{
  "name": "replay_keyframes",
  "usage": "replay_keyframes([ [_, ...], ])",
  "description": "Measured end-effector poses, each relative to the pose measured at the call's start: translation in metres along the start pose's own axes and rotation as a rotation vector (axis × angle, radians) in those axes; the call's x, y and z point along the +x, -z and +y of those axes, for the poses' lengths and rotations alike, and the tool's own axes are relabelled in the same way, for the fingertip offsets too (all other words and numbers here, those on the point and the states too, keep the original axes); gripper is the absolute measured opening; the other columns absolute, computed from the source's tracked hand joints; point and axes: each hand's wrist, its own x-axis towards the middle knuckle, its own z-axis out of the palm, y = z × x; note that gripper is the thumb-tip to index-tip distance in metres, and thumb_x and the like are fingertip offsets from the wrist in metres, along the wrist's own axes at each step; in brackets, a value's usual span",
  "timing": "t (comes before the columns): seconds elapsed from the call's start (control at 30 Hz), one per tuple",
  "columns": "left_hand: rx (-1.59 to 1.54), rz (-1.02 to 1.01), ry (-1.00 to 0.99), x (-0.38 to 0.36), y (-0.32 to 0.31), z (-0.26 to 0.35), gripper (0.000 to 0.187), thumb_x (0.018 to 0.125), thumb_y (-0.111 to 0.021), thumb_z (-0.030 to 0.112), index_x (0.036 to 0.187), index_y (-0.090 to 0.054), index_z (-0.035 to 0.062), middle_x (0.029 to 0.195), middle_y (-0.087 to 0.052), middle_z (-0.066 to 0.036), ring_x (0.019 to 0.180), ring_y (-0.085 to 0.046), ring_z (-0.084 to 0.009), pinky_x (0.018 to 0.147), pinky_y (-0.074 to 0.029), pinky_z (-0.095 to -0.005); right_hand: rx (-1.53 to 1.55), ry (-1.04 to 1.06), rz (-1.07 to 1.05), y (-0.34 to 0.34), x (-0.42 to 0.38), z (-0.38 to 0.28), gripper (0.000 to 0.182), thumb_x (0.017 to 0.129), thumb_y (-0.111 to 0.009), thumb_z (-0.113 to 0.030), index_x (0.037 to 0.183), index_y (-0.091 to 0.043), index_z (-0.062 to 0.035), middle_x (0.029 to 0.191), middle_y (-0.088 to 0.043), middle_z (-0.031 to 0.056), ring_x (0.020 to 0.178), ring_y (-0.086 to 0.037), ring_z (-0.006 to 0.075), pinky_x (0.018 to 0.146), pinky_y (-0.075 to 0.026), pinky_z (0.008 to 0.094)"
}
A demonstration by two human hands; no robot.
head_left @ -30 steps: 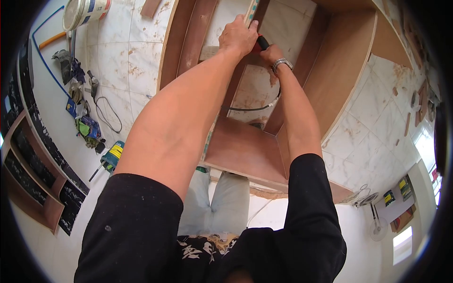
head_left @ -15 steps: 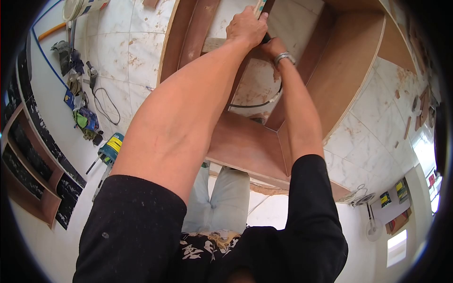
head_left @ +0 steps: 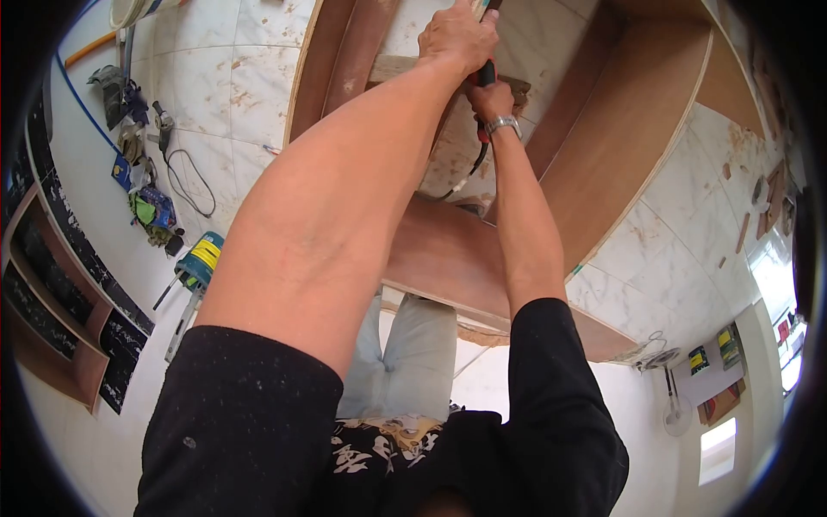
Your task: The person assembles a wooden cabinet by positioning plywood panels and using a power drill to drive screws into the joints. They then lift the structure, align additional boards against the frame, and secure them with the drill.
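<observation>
Since the earlier frame, the right hand [head_left: 491, 99] has been shifted leftward, and the red rear of its red-and-black tool [head_left: 488, 73] brought into view beside the wrist. Amid dusty marbled tiles [head_left: 267, 86], the wooden cabinet frame [head_left: 637, 112] is reached into by both arms: a pale strip [head_left: 480, 7] is clasped by the left hand [head_left: 455, 39], the tool is gripped just below, working end hidden, its black cord [head_left: 476, 164] trailed beneath.

Bkt [head_left: 129, 10] top L, orange handle [head_left: 91, 48] nr it, corded tool [head_left: 164, 125] on tiled flr [head_left: 258, 95]
</observation>
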Motion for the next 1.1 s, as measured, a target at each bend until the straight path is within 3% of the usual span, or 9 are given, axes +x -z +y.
replay_keyframes([
  [0.1, -0.006, 0.008, -0.001, -0.002, 0.000, 0.000, 0.052, 0.100, -0.053, 0.049, 0.125, -0.059, 0.0038, 0.112, -0.069, -0.031, 0.110, -0.066, -0.0479, 0.096, -0.052, -0.0551, -0.152, 0.100, -0.117, 0.010, 0.024, -0.020, 0.043, 0.081, -0.077, -0.037, 0.082, -0.075, 0.0056, 0.074, -0.074, 0.0176, 0.067, -0.075, 0.0275, 0.065, -0.059, 0.0394],
  [0.17, -0.003, 0.011, -0.006, -0.001, 0.001, 0.001, 0.052, 0.100, -0.053, 0.049, 0.125, -0.059, 0.0038, 0.113, -0.069, -0.031, 0.111, -0.066, -0.0477, 0.097, -0.051, -0.0546, -0.325, 0.315, -0.103, 0.022, 0.050, -0.032, 0.038, 0.079, -0.070, -0.027, 0.099, -0.076, 0.0051, 0.093, -0.075, 0.0258, 0.092, -0.076, 0.0351, 0.080, -0.059, 0.0441],
  [0.33, -0.003, 0.018, -0.001, -0.004, 0.002, 0.002, 0.052, 0.099, -0.053, 0.050, 0.124, -0.060, 0.0045, 0.118, -0.068, -0.030, 0.114, -0.064, -0.0473, 0.099, -0.050, -0.0546, -0.210, 0.183, -0.372, 0.057, 0.085, -0.023, 0.034, 0.082, -0.066, -0.030, 0.088, -0.076, 0.0028, 0.078, -0.074, 0.0180, 0.070, -0.073, 0.0286, 0.069, -0.059, 0.0404],
  [0.57, 0.002, 0.008, -0.005, 0.003, -0.007, -0.004, 0.054, 0.100, -0.051, 0.053, 0.124, -0.060, 0.0047, 0.119, -0.068, -0.029, 0.116, -0.064, -0.0460, 0.100, -0.051, -0.0535, 0.483, -0.080, -0.162, 0.017, 0.026, 0.029, 0.022, 0.082, -0.072, -0.015, 0.078, -0.071, 0.0058, 0.068, -0.069, 0.0144, 0.051, -0.065, 0.0244, 0.047, -0.051, 0.0363],
  [0.77, 0.007, 0.006, -0.016, -0.001, -0.007, 0.003, 0.055, 0.100, -0.050, 0.052, 0.127, -0.060, 0.0041, 0.121, -0.068, -0.028, 0.117, -0.064, -0.0449, 0.101, -0.050, -0.0525, 0.111, -0.019, 0.052, -0.005, 0.006, -0.015, 0.030, 0.086, -0.071, -0.022, 0.083, -0.072, 0.0078, 0.074, -0.072, 0.0185, 0.062, -0.073, 0.0245, 0.055, -0.057, 0.0382],
  [0.87, 0.004, 0.027, -0.033, -0.001, -0.013, 0.007, 0.055, 0.100, -0.051, 0.051, 0.128, -0.060, 0.0044, 0.121, -0.068, -0.028, 0.117, -0.064, -0.0445, 0.101, -0.050, -0.0523, 0.014, -0.004, -0.112, 0.033, -0.002, -0.052, 0.031, 0.085, -0.073, -0.024, 0.085, -0.073, 0.0074, 0.077, -0.074, 0.0205, 0.072, -0.076, 0.0230, 0.059, -0.058, 0.0381],
  [0.93, 0.003, 0.032, -0.045, 0.000, -0.017, 0.009, 0.055, 0.100, -0.051, 0.051, 0.127, -0.061, 0.0044, 0.121, -0.068, -0.028, 0.117, -0.064, -0.0444, 0.101, -0.050, -0.0523, 0.218, -0.006, -0.138, 0.029, 0.038, -0.027, 0.027, 0.082, -0.077, -0.021, 0.088, -0.071, 0.0046, 0.080, -0.072, 0.0176, 0.070, -0.074, 0.0252, 0.055, -0.059, 0.0383],
  [1.0, -0.012, 0.021, -0.053, -0.003, -0.015, 0.010, 0.054, 0.100, -0.052, 0.050, 0.126, -0.063, 0.0042, 0.122, -0.068, -0.028, 0.118, -0.064, -0.0445, 0.101, -0.050, -0.0523, 0.537, -0.060, -0.199, 0.052, 0.013, -0.022, 0.028, 0.081, -0.078, -0.020, 0.090, -0.068, 0.0049, 0.082, -0.070, 0.0164, 0.067, -0.072, 0.0263, 0.053, -0.061, 0.0378],
  [1.1, 0.007, 0.026, -0.064, 0.004, -0.021, 0.006, 0.055, 0.100, -0.052, 0.051, 0.125, -0.064, 0.0032, 0.122, -0.068, -0.027, 0.118, -0.064, -0.0436, 0.101, -0.050, -0.0522, 0.654, -0.144, -0.181, 0.093, -0.025, -0.022, 0.030, 0.082, -0.076, -0.013, 0.098, -0.062, 0.0088, 0.083, -0.066, 0.0172, 0.062, -0.069, 0.0259, 0.053, -0.064, 0.0361],
])
